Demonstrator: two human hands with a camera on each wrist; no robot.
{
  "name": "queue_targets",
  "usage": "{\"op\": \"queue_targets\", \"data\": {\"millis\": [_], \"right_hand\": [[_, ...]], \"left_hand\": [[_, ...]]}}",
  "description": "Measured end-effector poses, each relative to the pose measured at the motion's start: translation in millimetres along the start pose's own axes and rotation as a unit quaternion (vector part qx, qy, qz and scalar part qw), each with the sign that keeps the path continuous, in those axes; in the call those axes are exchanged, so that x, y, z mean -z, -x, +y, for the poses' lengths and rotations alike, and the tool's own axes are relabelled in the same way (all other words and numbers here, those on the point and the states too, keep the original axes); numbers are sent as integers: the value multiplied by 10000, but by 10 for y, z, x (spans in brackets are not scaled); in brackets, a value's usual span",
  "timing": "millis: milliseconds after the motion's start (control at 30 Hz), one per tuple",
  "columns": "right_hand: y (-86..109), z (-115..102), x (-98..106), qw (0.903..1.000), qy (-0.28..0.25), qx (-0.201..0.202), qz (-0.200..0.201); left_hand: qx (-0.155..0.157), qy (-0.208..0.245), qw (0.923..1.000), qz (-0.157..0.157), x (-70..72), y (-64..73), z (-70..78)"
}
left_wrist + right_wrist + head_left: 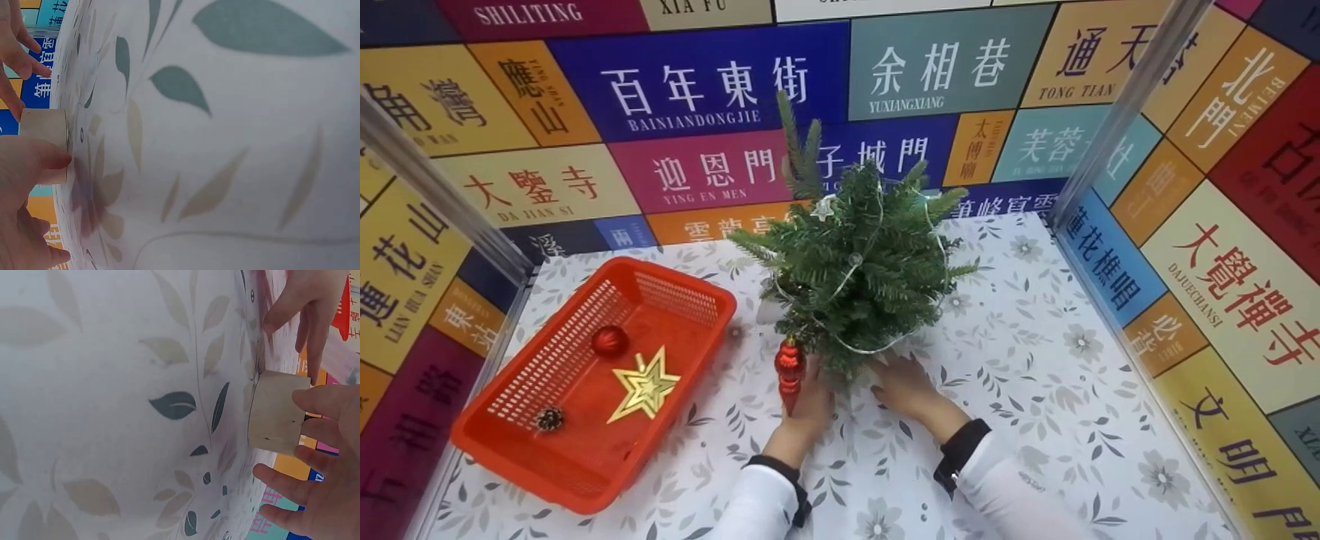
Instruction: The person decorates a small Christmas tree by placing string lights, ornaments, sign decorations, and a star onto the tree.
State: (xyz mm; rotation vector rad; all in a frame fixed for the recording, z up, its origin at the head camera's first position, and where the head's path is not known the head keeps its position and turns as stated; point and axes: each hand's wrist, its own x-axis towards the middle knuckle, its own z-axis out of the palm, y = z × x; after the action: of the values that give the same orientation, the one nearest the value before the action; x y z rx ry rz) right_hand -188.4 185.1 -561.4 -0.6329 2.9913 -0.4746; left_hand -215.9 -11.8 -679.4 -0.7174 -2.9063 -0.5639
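Observation:
A small green artificial Christmas tree (pixel 877 262) stands on the table, wound with a pale wire string; a silver star-like ornament (pixel 823 208) sits high on its left. A shiny red drop-shaped ornament (pixel 790 367) hangs at its lower left. The tree's round pale wooden base (pixel 278 413) shows in both wrist views. My left hand (pixel 810 397) is at the base's left side, thumb overlapping it in the left wrist view. On the right, my right hand (pixel 911 390) has its fingers spread, fingertips right at the wood. Foliage partly hides both hands in the head view.
Left of the tree is a red plastic basket (pixel 712 300). Inside it lie a red ball (pixel 610 341), a gold star (pixel 647 386) and a small pinecone (pixel 549 418). Colourful lettered panels (pixel 697 90) wall the floral-covered table (pixel 1035 420) at the back and sides.

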Motion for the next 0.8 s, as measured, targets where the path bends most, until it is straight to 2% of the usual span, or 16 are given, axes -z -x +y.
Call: {"op": "queue_targets", "data": {"millis": [33, 67, 167, 233, 367, 467, 600, 700, 767, 800], "right_hand": [[3, -15, -6, 10000, 77, -25, 20], [5, -29, -13, 9998, 175, -52, 41], [12, -72, -31, 9990, 403, -178, -34], [19, -99, -43, 9986, 450, -264, -115], [31, -147, -46, 9985, 432, -322, -91], [38, -167, -44, 9985, 463, -276, 127], [49, -163, -28, 9987, 341, -201, 312], [68, -145, 21, 9988, 47, -191, 444], [97, -122, 70, 9981, -131, -237, 556], [119, -111, 103, 9976, -212, -310, 586]], "left_hand": [[1, -357, 9993, -86, 342, 32, 185], [65, -632, 9976, -288, 523, 35, 284], [254, -1225, 9906, -544, 646, 3, 363], [442, -1489, 9862, -576, 667, -13, 392], [858, -871, 9915, -450, 690, -27, 449], [888, -605, 9931, -464, 713, -10, 487], [701, -488, 9957, -365, 750, 72, 552], [539, -135, 9981, -270, 821, 183, 627], [311, 174, 9986, -397, 914, 273, 683], [137, 330, 9978, -567, 982, 323, 707]]}}
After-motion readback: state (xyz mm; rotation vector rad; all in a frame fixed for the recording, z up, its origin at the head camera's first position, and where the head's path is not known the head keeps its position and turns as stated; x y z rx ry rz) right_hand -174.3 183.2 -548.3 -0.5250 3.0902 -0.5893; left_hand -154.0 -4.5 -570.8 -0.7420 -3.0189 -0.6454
